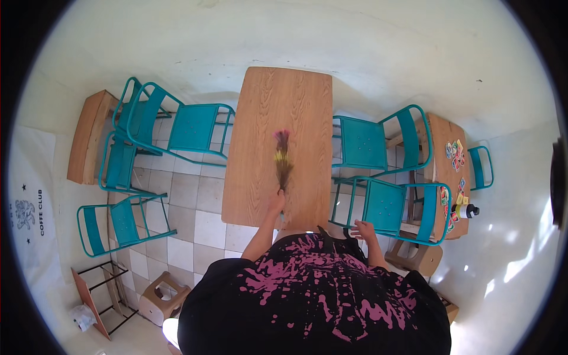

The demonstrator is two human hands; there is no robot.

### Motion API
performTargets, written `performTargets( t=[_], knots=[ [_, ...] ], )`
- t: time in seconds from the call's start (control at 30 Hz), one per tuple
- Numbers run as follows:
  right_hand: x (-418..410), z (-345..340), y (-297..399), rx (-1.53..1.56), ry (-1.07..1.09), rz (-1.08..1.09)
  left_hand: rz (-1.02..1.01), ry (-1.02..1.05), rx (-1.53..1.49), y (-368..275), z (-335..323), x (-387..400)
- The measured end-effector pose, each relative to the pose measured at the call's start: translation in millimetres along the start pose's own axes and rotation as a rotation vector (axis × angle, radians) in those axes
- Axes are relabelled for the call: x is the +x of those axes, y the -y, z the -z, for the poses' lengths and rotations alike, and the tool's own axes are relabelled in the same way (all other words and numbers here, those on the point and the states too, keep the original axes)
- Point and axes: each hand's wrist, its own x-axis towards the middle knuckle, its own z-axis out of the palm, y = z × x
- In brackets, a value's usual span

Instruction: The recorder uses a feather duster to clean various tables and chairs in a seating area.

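My left hand (277, 202) is closed around the lower end of a feather duster (282, 162) with pink, yellow and dark bristles. The duster points away from me over a wood-grain table (253, 133); its outline is blurred, and whether it touches the tabletop I cannot tell. To the right of the table's near edge, beside my body, my right hand (364, 230) holds nothing, its fingers apart and slightly bent.
Teal metal chairs stand on both sides, one (193, 128) at the table's left and another (364, 144) at its right. A side table (437, 151) at the right bears colourful cut-outs and a bottle (465, 211). Plastic stools (155, 301) stand on the tiled floor.
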Motion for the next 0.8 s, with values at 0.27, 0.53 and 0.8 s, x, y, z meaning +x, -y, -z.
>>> performTargets(
  t=[0.27, 0.53, 0.8],
  knots=[
    [-0.5, 18.2, -15.8, 0.031, -0.051, -0.042, -0.357, 0.329, 0.308, -26.4, 18.4, -1.3],
    [8.6, 10.3, 7.1, 0.035, -0.027, 0.003, 0.262, -0.189, 0.008, 29.2, 43.6, 22.4],
    [24.7, 20.5, -1.2, 0.073, -0.063, 0.001, 0.127, -0.155, -0.100, 13.0, 37.9, 23.3]
  ],
)
